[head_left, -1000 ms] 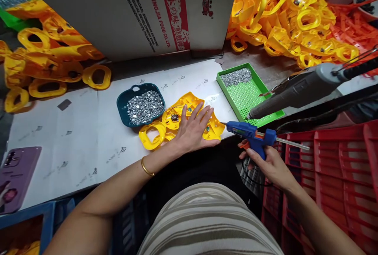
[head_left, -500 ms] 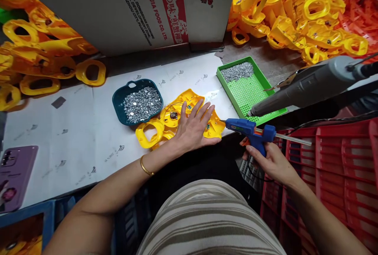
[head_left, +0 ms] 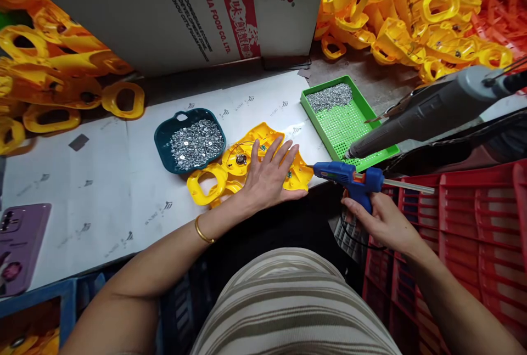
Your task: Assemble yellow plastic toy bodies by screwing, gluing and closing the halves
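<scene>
A yellow plastic shell [head_left: 236, 158] with a loop handle, thin wires and small circuit boards lies on the white work surface. My left hand [head_left: 269, 174] rests flat over its middle with the fingers spread, hiding part of it. At the right, my right hand [head_left: 381, 220] is wrapped around the grip of a blue hot glue gun [head_left: 346, 175]. A clear glue stick [head_left: 407, 185] pokes out of the gun's rear. The nozzle points left and lies right by the shell's right edge; whether it touches, I cannot tell.
A dark teal tray [head_left: 162, 149] of small metal parts and a green tray [head_left: 325, 130] of screws flank the shell. A grey power screwdriver [head_left: 428, 108] hangs over the green tray. A carton [head_left: 173, 15], yellow shell piles [head_left: 411, 26], a phone [head_left: 24, 245] and red crates [head_left: 473, 223] surround the surface.
The view has shifted slightly. My right index finger, visible near the trigger before, is now mostly hidden behind the glue gun's grip. My left hand stays on the yellow shell.
</scene>
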